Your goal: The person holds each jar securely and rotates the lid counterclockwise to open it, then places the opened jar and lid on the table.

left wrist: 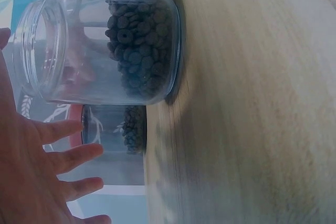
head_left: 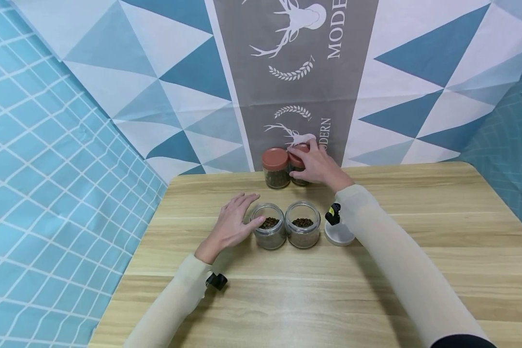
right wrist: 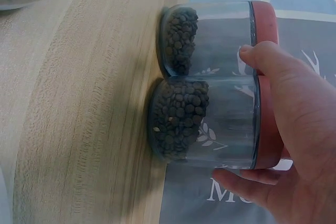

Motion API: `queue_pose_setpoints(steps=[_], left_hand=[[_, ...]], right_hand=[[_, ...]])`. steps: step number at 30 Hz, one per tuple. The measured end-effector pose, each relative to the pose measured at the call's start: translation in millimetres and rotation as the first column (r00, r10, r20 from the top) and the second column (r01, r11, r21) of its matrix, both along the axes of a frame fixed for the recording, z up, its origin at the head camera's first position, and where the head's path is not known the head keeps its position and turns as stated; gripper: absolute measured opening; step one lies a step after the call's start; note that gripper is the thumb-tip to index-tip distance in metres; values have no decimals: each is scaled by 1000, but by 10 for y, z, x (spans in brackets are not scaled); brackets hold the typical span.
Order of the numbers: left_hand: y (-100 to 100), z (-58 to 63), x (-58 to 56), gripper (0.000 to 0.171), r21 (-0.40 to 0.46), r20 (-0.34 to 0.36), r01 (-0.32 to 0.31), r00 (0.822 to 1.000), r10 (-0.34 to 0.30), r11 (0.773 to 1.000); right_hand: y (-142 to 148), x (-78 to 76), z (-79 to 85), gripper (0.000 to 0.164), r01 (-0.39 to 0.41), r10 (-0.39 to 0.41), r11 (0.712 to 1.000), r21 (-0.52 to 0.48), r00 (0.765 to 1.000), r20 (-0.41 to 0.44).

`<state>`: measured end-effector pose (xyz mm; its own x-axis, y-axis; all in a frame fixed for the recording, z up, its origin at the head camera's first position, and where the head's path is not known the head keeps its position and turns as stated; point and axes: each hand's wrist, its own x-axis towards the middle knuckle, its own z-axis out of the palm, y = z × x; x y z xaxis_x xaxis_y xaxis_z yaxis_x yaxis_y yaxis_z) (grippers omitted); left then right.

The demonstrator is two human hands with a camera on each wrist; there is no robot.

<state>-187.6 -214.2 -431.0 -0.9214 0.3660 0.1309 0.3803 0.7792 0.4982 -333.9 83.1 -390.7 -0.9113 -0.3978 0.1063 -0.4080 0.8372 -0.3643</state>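
Observation:
Two glass jars with reddish lids stand side by side at the back against the wall cloth. My right hand [head_left: 316, 165] grips the right lidded jar [right wrist: 226, 121] round its lid, thumb on one side and fingers on the other. Dark brown pellets fill its lower part. Close beside it is the left lidded jar [head_left: 276, 169], also holding pellets. My left hand [head_left: 231, 223] is spread, fingers apart, next to the left open jar [head_left: 270, 238]; its thumb overlaps the rim in the head view. A second open jar [head_left: 303, 237] stands right beside that one, with pellets inside.
A pale round lid [head_left: 339, 235] lies right of the open jars, partly under the right forearm in the head view. The wooden table [head_left: 261, 299] ends at a patterned cloth wall [head_left: 165, 121] behind the jars. Blue checked cloth [head_left: 48, 203] hangs along the left side.

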Motion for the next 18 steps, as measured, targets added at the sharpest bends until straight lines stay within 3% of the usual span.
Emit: queue_pose_setpoints(steps=[8, 18], left_hand=[[9, 4, 11, 104, -6, -7, 1, 1000, -1, 1000], [13, -7, 6, 101, -3, -8, -2, 1000, 2, 1000]], right_hand=[[-7, -6, -13, 77, 12, -12, 999, -38, 1000, -6], [-20, 6, 3, 70, 29, -29, 999, -29, 999, 15]])
